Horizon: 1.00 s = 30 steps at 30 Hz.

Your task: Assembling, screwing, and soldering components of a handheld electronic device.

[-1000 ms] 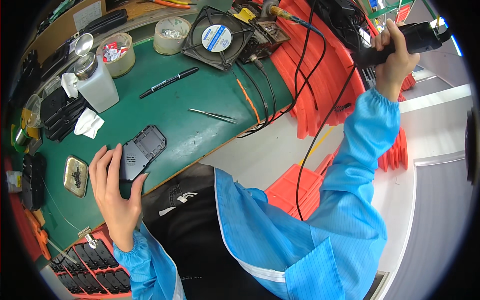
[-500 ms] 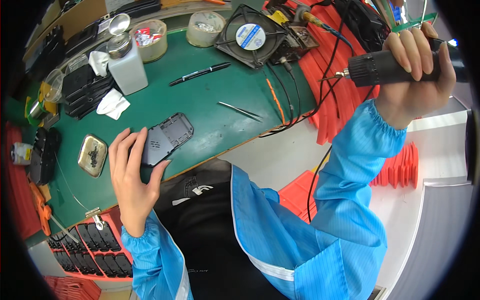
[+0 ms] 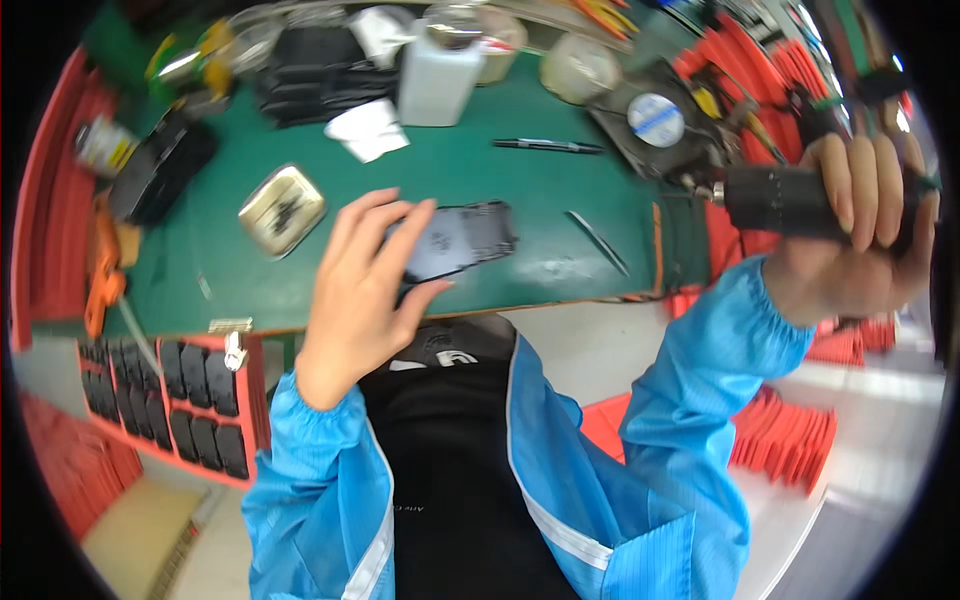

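My left hand (image 3: pixel 365 280) grips the left end of a dark plastic device housing (image 3: pixel 470 240) lying on the green bench top. Fingers rest on its far edge, with the thumb at the near edge. An open recess shows at the housing's right end. At the right, raised off the bench, my right hand (image 3: pixel 860 220) is wrapped round a black electric screwdriver (image 3: pixel 775 200), its tip pointing left. Left of my left hand stands a small metal dish (image 3: pixel 262 205) with dark bits, probably screws. Tweezers (image 3: pixel 598 243) lie right of the housing.
A black pen (image 3: pixel 548 146), white tissue (image 3: pixel 368 130) and white dispenser bottle (image 3: pixel 438 85) lie or stand toward the back. The square fan (image 3: pixel 655 120) sits back right, near cables. An orange-handled tool (image 3: pixel 104 280) and a red tray of black housings (image 3: pixel 205 400) are at left.
My view has turned, so the bench appears level and shifted right. My left hand stays on the housing. The screwdriver remains in my right hand, now lower in view.
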Each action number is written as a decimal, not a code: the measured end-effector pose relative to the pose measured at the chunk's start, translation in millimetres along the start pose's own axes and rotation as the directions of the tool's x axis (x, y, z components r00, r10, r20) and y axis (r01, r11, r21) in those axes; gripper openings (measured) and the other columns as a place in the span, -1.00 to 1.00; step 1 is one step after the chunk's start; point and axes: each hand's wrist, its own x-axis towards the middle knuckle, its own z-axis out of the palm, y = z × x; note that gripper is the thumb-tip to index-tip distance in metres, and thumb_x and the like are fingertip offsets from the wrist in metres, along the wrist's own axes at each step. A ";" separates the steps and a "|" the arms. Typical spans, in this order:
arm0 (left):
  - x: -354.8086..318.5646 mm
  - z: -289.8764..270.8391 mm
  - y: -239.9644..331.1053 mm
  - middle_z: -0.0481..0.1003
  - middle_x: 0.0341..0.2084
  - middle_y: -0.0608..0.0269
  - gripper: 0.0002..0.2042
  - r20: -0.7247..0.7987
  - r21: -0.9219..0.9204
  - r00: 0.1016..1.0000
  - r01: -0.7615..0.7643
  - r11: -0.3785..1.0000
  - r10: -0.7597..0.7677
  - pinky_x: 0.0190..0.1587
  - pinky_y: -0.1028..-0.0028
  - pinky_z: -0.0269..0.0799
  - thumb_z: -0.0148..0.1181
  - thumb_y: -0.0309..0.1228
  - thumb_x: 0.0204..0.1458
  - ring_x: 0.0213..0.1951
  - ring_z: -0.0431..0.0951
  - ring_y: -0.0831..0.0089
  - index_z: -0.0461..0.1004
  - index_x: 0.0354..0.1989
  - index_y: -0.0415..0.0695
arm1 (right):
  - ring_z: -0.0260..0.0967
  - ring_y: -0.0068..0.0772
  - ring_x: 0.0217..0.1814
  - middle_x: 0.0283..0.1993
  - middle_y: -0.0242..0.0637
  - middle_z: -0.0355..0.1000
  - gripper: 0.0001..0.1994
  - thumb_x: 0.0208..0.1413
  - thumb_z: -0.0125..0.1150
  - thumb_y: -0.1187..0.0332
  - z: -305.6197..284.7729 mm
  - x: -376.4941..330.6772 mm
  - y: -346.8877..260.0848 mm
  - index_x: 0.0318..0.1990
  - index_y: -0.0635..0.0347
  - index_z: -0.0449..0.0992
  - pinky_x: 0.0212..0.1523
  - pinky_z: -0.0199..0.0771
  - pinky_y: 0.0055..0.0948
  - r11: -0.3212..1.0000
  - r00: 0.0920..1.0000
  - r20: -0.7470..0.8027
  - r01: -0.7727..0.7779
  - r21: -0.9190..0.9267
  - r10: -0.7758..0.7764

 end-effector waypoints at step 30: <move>-5.4 -4.0 -10.2 0.47 -0.07 -0.12 -0.49 -0.061 -0.072 0.998 -0.016 0.997 0.011 0.18 0.18 0.47 0.29 -0.64 -0.29 0.10 0.46 -0.05 0.53 -0.01 -0.44 | 0.12 -0.46 -0.68 -0.62 -0.38 0.18 -0.80 0.25 0.04 0.35 157.2 -2.7 226.9 -0.05 0.23 0.31 -0.53 0.30 -0.34 0.964 0.969 -0.057 -0.245 -0.104 0.240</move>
